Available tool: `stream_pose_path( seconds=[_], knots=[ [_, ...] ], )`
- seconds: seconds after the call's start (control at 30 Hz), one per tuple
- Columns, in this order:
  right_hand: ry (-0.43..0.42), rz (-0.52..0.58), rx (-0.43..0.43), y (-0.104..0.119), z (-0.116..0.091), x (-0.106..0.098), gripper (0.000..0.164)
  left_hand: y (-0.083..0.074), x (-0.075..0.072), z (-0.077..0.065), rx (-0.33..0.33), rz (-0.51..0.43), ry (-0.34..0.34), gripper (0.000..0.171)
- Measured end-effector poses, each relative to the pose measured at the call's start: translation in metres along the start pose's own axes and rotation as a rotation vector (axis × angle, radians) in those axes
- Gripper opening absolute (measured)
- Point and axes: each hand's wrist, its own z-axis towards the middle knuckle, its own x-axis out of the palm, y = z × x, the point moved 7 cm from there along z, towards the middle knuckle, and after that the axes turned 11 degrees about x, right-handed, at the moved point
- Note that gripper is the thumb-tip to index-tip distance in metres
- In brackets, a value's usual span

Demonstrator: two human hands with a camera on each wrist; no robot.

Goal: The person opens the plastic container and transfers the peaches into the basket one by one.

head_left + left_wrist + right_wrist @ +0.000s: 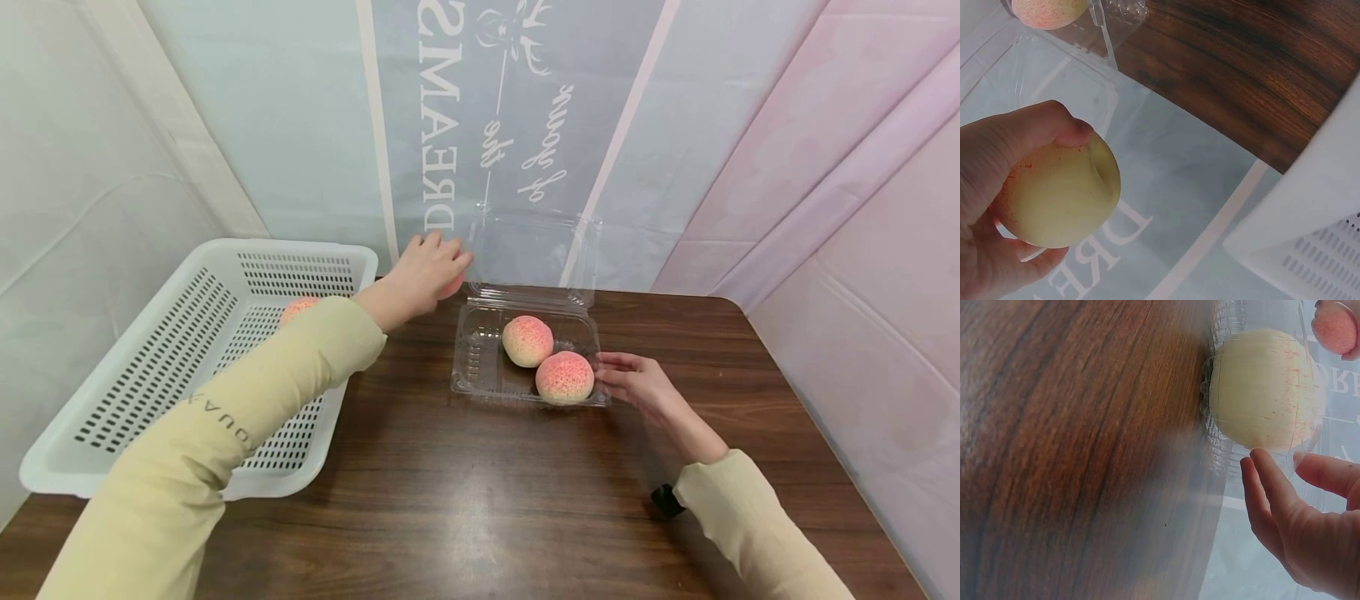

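My left hand [427,271] grips a peach [1060,194], thumb over its top and fingers beneath, in the air between the basket and the clear plastic clamshell box [480,387]. Most of that fruit is behind the hand in the head view. Two more peaches, one farther back [527,341] and one at the front right [565,378], sit in the box, whose lid [532,250] stands raised against the backdrop. At the box's right side is my right hand [645,387]; its fingers are extended, with the fingertips right at the plastic wall beside the front peach.
A white perforated basket [352,254] stands on the left, with another peach [300,307] inside, partly hidden by my left sleeve. A printed cloth backdrop [510,125] rises behind the dark wooden table [450,517]. Pale cloth [885,333] borders the table's right edge.
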Motion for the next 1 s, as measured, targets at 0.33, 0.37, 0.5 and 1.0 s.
stream_pose_path(
  seconds=[0.33, 0.37, 0.5, 1.0],
  knots=[
    [-0.003, 0.001, -0.001, 0.000, 0.000, -0.001, 0.054, 0.005, -0.004, -0.006, 0.004, 0.003, -0.035, 0.066],
    [-0.004, 0.001, -0.001, 0.000, 0.000, -0.001, 0.054, 0.005, -0.004, -0.007, 0.002, 0.001, -0.031, 0.065],
    [-0.006, 0.001, -0.001, -0.001, 0.000, -0.001, 0.053, 0.008, -0.005, -0.011, -0.011, -0.008, -0.028, 0.064],
    [-0.015, -0.015, 0.011, -0.001, -0.001, -0.001, 0.054, 0.012, -0.010, -0.022, -0.004, -0.014, -0.050, 0.070]
  ],
)
